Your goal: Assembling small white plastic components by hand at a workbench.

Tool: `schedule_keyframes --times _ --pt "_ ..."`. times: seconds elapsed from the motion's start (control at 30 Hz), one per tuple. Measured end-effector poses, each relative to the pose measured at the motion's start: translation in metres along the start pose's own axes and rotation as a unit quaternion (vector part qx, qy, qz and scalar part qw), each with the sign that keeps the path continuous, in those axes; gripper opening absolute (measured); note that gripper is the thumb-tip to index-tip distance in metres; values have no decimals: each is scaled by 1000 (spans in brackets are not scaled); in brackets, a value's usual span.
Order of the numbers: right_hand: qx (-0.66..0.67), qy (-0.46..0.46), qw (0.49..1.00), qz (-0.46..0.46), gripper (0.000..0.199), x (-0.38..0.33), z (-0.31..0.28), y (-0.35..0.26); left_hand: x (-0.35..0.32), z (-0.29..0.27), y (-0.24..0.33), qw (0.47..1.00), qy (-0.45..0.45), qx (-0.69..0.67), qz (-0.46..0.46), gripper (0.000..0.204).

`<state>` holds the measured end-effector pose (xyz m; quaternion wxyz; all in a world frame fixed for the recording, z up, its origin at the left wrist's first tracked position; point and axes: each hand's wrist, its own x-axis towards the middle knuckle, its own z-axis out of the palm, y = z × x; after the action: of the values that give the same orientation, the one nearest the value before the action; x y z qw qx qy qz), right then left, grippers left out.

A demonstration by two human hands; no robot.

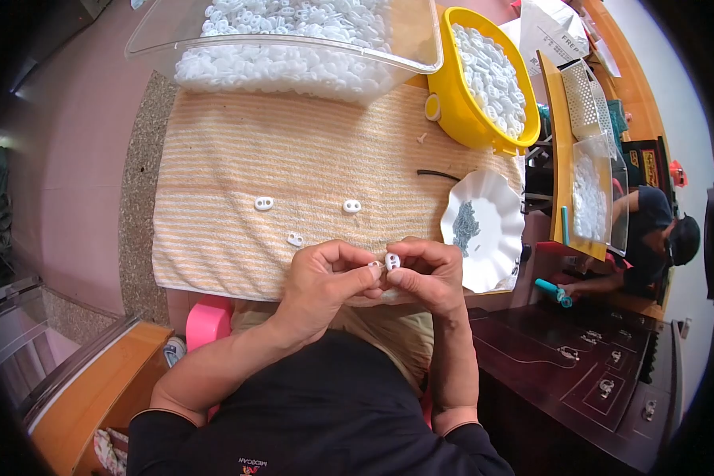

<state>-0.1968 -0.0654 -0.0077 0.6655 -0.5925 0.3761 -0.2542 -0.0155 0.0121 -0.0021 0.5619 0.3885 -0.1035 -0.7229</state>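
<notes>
Both my hands meet at the near edge of a striped towel point(238, 151). Between its thumb and fingers my right hand point(431, 274) pinches a white oval plastic piece with two holes point(393, 261). My left hand point(329, 274) is closed in a pinch just beside it, on a small white part point(374, 265) mostly covered by the fingertips. Three similar white pieces lie on the towel beyond my hands: one at the left point(264, 204), one in the middle point(351, 206) and a nearer one point(295, 239). To the right, a scalloped white plate point(496, 222) holds a heap of small grey metal parts point(466, 228).
A clear bin point(293, 41) full of white pieces stands at the back, beside a yellow tub point(444, 103) of more pieces. A black strip point(438, 174) lies near the plate. At right, another person point(650, 234) sits by a wooden bench holding a turquoise tool point(553, 292).
</notes>
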Motion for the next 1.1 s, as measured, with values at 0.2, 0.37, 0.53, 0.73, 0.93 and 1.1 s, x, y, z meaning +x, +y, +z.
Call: schedule_keyframes --times 0.2,0.37,0.53,0.73,0.93,1.1 --pt "67 14 997 28 31 -1 -3 4 0 -1 1 1000 8 -9 -8 10" --pt "110 20 993 46 31 1 -3 7 1 -1 1 1000 9 -21 4 10" --pt "189 31 980 63 32 2 0 3 -1 -1 3 1000 12 -24 0 11" --pt "245 11 968 49 31 3 2 7 -1 -2 3 1000 1 -30 -1 11" --pt "251 -6 967 46 31 4 5 6 -1 -1 5 999 -4 -37 -5 11" --pt "247 -14 968 46 31 3 5 6 -2 -1 5 999 -5 -35 -5 11"
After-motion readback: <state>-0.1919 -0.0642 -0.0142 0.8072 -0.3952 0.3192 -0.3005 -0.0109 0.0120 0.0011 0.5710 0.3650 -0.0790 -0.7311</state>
